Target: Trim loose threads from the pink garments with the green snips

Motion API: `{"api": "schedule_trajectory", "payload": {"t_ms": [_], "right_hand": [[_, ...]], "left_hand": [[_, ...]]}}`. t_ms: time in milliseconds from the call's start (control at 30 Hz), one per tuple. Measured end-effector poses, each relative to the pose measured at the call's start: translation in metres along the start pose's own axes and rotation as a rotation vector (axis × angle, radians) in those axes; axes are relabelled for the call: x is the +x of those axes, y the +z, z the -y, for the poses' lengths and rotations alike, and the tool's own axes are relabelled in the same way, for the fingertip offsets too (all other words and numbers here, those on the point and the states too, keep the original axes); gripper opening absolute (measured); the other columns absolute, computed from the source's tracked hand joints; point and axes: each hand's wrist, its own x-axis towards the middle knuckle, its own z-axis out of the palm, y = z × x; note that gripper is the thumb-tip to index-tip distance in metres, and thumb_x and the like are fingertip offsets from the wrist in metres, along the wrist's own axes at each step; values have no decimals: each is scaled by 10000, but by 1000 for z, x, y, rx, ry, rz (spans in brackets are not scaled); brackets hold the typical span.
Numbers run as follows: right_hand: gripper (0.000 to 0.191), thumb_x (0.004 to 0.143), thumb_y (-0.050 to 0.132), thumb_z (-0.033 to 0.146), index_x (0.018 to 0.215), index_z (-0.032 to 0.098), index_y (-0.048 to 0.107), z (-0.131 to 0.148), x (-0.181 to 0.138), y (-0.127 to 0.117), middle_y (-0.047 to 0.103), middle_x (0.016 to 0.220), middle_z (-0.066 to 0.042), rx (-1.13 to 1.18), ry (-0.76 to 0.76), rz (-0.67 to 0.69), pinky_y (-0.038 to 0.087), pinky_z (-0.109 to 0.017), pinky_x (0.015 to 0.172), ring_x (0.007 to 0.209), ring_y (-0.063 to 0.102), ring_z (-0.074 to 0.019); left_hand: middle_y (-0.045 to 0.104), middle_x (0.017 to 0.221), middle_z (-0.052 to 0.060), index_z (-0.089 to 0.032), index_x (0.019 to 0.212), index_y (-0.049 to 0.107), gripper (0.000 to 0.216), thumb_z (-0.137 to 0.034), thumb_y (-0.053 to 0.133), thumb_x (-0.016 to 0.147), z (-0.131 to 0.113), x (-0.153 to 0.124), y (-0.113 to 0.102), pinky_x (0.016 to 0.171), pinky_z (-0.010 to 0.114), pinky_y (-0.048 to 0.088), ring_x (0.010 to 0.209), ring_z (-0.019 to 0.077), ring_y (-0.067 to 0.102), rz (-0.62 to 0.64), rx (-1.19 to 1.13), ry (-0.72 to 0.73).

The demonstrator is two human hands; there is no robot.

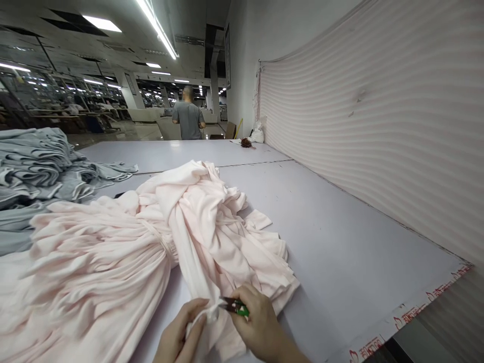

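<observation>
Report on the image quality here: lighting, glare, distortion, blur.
Head view: overhead strip lights burn bright with mild glare, while the pale pink fabric stays evenly lit with soft shadows; wide-angle distortion bows the striped wall covering and table edge; the right hand and green-handled thread snips look slightly soft.

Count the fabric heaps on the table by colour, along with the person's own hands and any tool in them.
pale pink fabric bundle: 1
grey-blue fabric pile: 1
left hand: 1
right hand: 1
green-handled thread snips: 1
Total: 5
</observation>
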Motion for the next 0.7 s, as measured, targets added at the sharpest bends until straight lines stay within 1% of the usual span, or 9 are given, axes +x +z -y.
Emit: {"api": "schedule_trajectory", "payload": {"t_ms": [33,100,167,233,333,400,467,600,700], "right_hand": [[173,764,702,97,898,204,687,1,0,-2,655,854,-18,-1,-13,30,449,-255,668,761,654,-191],[281,734,775,162,998,228,705,4,-1,-5,662,910,-24,-25,-69,71,466,-273,697,791,663,-207],[319,750,776,177,1056,234,708,5,-1,-5,673,920,-34,-73,-122,59,474,-292,719,799,667,-216],[278,786,745,178,1058,226,714,5,0,-3,684,892,-36,-113,-162,43,475,-297,711,781,666,-216],[266,791,733,193,1055,220,716,3,4,3,690,870,-34,-149,-209,39,469,-296,681,764,660,-216],[216,819,697,187,1030,227,722,2,6,3,691,857,-28,-148,-214,17,463,-290,677,755,660,-208],[188,848,670,185,1020,242,722,0,6,1,692,869,-18,-117,-190,5,461,-277,684,759,662,-191],[240,828,723,226,1067,243,705,-1,5,-4,694,918,-22,-92,-194,48,464,-281,717,801,662,-198],[168,860,671,191,1012,237,727,0,5,-5,694,885,-19,-65,-191,49,462,-268,697,772,663,-185]], "left_hand": [[771,891,48,-230,995,677,330,-514,609,842,-2,3,-2,686,254,584,789,220,731,45,-64,-118],[764,885,42,-222,1009,666,433,-598,615,802,-4,9,-5,694,258,576,804,226,722,106,-179,-297],[753,886,36,-220,1023,658,506,-651,622,762,-3,11,-5,721,264,565,822,227,706,140,-249,-394],[740,903,25,-229,1034,661,536,-670,641,729,-1,12,-5,743,261,551,838,223,684,147,-270,-446],[724,976,17,-245,1061,666,556,-671,665,703,3,10,-5,778,255,532,907,226,655,130,-283,-513],[717,1013,16,-243,1065,666,558,-660,683,693,5,9,-6,816,259,520,949,233,644,129,-320,-550],[721,980,10,-242,1077,653,557,-643,697,693,6,10,-7,828,257,511,949,232,646,134,-387,-584],[718,826,-27,-273,1115,599,551,-608,727,696,0,14,-7,767,246,515,841,212,666,183,-571,-666],[720,803,-31,-283,1101,585,551,-584,759,675,-8,17,-4,707,243,516,771,203,670,201,-676,-711]]}}
